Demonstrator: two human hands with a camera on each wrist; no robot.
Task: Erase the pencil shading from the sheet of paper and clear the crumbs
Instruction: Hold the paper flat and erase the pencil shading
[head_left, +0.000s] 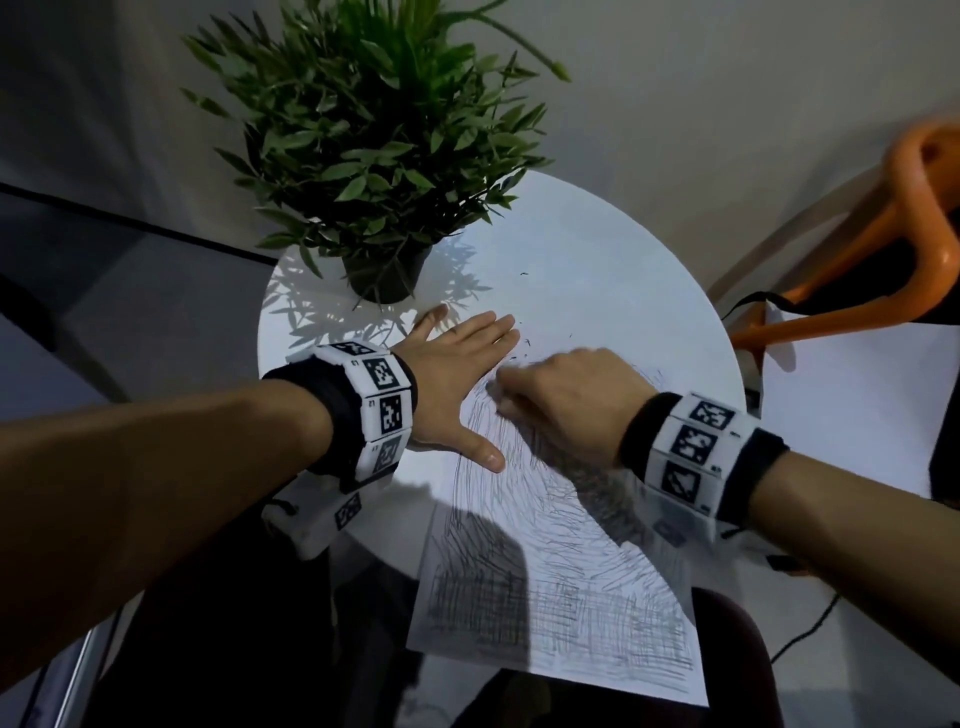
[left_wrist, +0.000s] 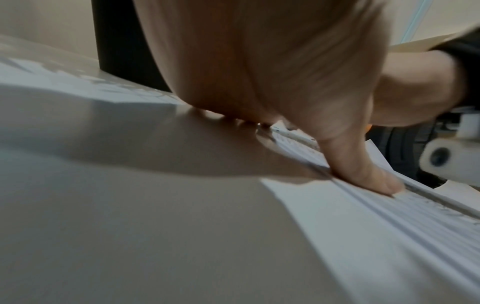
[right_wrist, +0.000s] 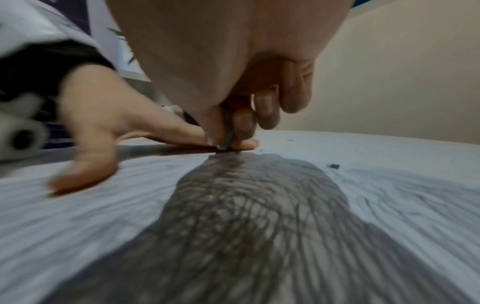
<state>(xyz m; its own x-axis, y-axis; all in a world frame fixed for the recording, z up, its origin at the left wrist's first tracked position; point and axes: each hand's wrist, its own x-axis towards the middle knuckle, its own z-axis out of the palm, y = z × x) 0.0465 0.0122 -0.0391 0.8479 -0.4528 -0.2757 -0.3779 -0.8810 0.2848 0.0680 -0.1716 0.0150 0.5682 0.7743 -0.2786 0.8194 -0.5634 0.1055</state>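
A white sheet of paper (head_left: 561, 582) covered in grey pencil shading (right_wrist: 246, 216) lies on the round white table (head_left: 597, 270), its near end hanging over the table's edge. My left hand (head_left: 457, 374) lies flat with straight fingers, pressing the sheet's far left part; its thumb (left_wrist: 363, 170) rests on the paper. My right hand (head_left: 566, 395) pinches a small grey eraser (right_wrist: 228, 137) between thumb and fingers, its tip on the paper beside the left fingers. Dark eraser crumbs (head_left: 519, 351) lie scattered past the hands.
A potted green plant (head_left: 374, 156) stands at the table's far left, close behind my left hand. An orange stool frame (head_left: 857, 270) and another white sheet (head_left: 857, 395) are to the right. A dark chair seat (head_left: 737, 665) sits below the paper's overhanging end.
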